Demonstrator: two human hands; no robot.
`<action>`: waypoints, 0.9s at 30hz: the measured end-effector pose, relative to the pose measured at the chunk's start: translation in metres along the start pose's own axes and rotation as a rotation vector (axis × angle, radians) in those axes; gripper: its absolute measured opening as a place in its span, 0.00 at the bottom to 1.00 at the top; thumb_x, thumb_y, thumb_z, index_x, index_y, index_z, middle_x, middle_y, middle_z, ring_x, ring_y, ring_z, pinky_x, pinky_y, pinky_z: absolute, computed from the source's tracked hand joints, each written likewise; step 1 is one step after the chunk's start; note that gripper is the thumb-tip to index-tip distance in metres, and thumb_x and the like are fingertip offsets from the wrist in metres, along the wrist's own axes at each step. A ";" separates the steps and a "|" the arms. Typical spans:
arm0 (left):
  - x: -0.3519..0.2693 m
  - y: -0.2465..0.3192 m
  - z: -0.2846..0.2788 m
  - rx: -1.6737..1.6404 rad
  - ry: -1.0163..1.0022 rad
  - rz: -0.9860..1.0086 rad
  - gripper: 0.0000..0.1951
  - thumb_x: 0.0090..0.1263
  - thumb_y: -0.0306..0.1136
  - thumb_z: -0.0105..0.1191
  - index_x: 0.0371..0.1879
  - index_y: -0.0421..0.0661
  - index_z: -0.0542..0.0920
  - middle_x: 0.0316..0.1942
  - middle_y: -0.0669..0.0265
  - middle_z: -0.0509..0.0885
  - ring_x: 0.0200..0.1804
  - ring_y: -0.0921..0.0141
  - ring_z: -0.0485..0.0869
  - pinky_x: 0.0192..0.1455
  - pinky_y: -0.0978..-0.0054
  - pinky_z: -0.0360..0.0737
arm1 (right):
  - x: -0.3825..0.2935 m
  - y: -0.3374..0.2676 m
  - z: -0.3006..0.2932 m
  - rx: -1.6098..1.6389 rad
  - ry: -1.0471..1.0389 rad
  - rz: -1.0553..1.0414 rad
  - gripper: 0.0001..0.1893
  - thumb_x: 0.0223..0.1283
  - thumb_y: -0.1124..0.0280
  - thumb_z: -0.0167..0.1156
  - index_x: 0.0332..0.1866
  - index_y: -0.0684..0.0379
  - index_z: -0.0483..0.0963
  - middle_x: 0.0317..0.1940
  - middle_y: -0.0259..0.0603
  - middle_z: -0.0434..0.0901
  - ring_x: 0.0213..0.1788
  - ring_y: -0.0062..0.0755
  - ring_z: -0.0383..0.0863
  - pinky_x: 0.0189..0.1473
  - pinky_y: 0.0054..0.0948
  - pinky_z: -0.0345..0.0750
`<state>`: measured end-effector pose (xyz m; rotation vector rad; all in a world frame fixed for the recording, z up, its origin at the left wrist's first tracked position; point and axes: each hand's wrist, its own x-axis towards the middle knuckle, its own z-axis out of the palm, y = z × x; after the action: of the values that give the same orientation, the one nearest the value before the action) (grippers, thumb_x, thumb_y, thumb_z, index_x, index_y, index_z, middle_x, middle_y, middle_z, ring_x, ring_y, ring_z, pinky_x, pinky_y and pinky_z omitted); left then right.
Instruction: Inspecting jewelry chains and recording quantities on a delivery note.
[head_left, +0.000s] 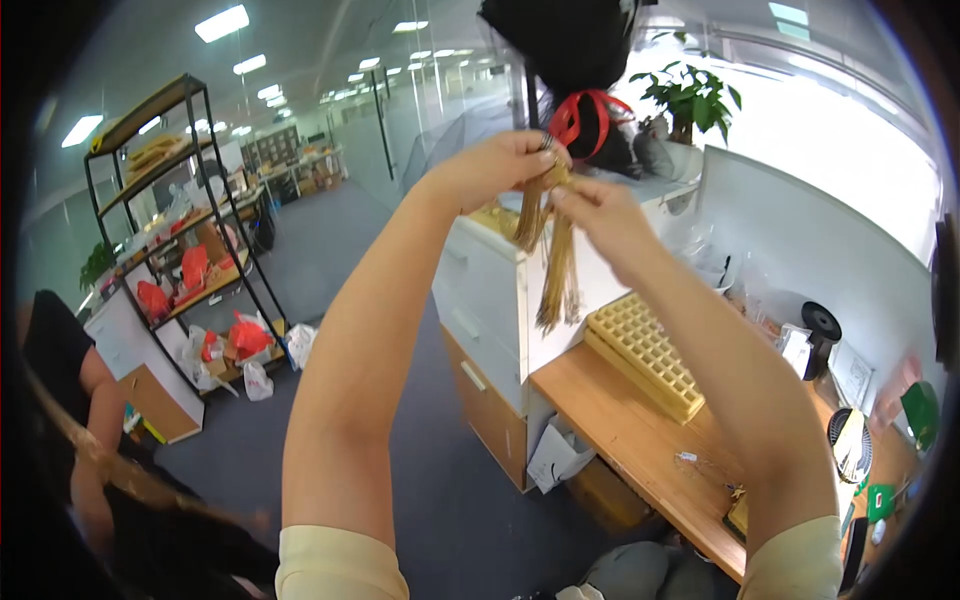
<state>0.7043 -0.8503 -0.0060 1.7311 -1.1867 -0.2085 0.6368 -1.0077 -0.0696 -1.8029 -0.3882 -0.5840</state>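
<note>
Both arms reach out before me, above a white cabinet with drawers (480, 300). A bundle of thin gold-brown strands (557, 277) hangs from my fingers in two hanks, its ends dangling loose. My left hand (499, 171) pinches the top of the bundle and wears a dark ring. Just below and to the right, my right hand (604, 214) grips the gathered part between thumb and fingers. I cannot tell what the strands are made of. Close behind the hands is a black bundle (574, 52) tied with a red ribbon (581, 124).
A yellow gridded tray (645, 352) lies on the wooden desk (630, 427). A small fan (850, 442) and a black stand (820, 330) are at right. Under the desk is a white paper bag (556, 454). Another person (97, 390) is at left, near a metal shelf rack (206, 202).
</note>
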 end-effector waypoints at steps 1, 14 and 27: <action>-0.004 0.002 0.001 0.018 0.015 0.004 0.10 0.70 0.35 0.43 0.42 0.45 0.76 0.34 0.72 0.78 0.38 0.79 0.74 0.44 0.77 0.72 | 0.000 -0.001 0.001 0.083 0.020 -0.005 0.13 0.57 0.64 0.57 0.36 0.65 0.76 0.26 0.33 0.77 0.29 0.18 0.70 0.34 0.21 0.67; -0.069 -0.050 0.084 -0.154 0.778 0.125 0.10 0.66 0.35 0.48 0.39 0.40 0.75 0.36 0.65 0.79 0.38 0.75 0.75 0.48 0.80 0.69 | -0.017 -0.049 -0.021 0.381 -0.120 0.179 0.14 0.63 0.66 0.47 0.46 0.67 0.69 0.36 0.43 0.77 0.38 0.29 0.78 0.45 0.30 0.75; -0.100 -0.082 0.167 -0.788 0.632 0.197 0.16 0.68 0.28 0.43 0.52 0.39 0.60 0.52 0.51 0.73 0.54 0.65 0.73 0.58 0.71 0.69 | -0.022 -0.057 -0.029 0.414 -0.345 0.169 0.12 0.65 0.67 0.45 0.45 0.65 0.69 0.34 0.38 0.77 0.33 0.24 0.76 0.40 0.25 0.76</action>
<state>0.6027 -0.8728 -0.1895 0.8732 -0.6550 0.0064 0.5826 -1.0176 -0.0308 -1.5112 -0.5402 -0.0599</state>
